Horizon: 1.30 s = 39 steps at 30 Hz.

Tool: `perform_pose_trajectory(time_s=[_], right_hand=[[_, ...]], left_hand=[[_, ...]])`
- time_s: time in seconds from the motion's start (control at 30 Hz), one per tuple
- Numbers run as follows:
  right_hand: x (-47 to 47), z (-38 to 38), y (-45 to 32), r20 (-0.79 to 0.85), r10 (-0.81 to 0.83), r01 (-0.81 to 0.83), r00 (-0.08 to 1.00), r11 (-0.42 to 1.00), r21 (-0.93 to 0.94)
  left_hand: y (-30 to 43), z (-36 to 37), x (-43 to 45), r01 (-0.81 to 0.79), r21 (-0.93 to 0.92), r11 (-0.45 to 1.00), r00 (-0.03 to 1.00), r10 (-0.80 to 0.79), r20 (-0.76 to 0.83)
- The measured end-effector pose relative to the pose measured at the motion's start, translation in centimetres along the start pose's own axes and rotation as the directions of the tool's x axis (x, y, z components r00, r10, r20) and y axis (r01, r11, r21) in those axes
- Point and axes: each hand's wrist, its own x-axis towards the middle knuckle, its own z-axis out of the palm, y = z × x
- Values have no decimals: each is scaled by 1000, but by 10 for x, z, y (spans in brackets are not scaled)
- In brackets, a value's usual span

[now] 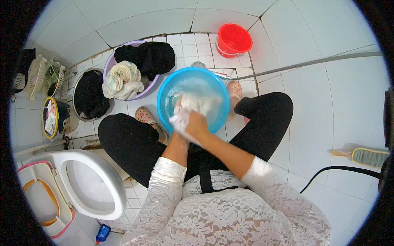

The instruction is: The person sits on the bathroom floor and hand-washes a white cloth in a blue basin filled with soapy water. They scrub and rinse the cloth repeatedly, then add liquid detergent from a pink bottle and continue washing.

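A light-coloured wet cloth point(201, 104) lies in soapy water in a round blue plastic basin point(227, 107) between my feet. My right hand point(195, 124), covered with suds at the fingers, is closed on the near part of the cloth. My left hand point(179, 118) is beside and partly beneath it at the cloth's near left end; suds and the right hand cover much of it, so its fingers and grip are unclear. The motion blurs both hands and the cloth.
A purple basin point(149, 90) holds black clothes point(157, 57) and a twisted white cloth point(123, 77). Left of it stands a metal basin point(74, 95) with black fabric. A red bucket point(229, 52), a shower hose point(292, 66), a floor drain point(199, 64) and a toilet point(118, 190) are around me.
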Motion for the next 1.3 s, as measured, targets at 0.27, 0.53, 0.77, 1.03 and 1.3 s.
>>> perform_pose_trajectory(time_s=[0.27, 0.53, 0.77, 1.03, 1.3], right_hand=[[86, -61, 173, -166, 615, -329, 771, 608, 723], [74, -110, 28, 59, 482, -91, 874, 42, 995], [3, -65, -15, 124, -96, 91, 988, 995, 46], [27, -17, 40, 45, 163, -169, 986, 951, 258], [94, -26, 123, -301, 479, -423, 825, 876, 234]], left_hand=[[10, 40, 8, -215, 195, 957, 976, 219, 4], [-22, 53, -15, -259, 246, 934, 937, 181, 299], [-12, 17, 9, -49, -5, 999, 984, 49, 172], [-12, 18, 13, -24, 62, 998, 992, 17, 122], [-32, 48, -23, -88, 229, 969, 996, 83, 32]])
